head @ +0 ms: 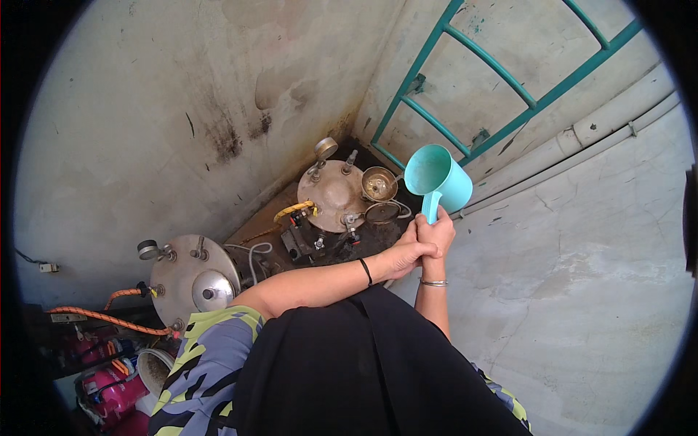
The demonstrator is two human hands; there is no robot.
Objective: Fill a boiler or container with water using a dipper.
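Observation:
My right hand [438, 234] grips the handle of a turquoise plastic jug [457, 182]. The jug's mouth faces up and to the left, and its interior looks empty as far as I can see. Across my right wrist, my left hand [402, 258] is wrapped, with the thumb on top. Just left of the jug's rim is a metal funnel-like cup [380, 184], fixed at the edge of a round metal pressure vessel [335, 193]. Below the cup, a round hinged-looking lid [383, 213] stands aside. Whether the jug touches the cup is hard to tell.
A second metal vessel [182, 272] with a gauge [148, 249] stands left, joined to an orange hose [112, 320]. Near it are a white bucket [154, 368] and a pink machine [117, 389]. A green metal frame [499, 68] and a pipe [591, 122] run along the right wall.

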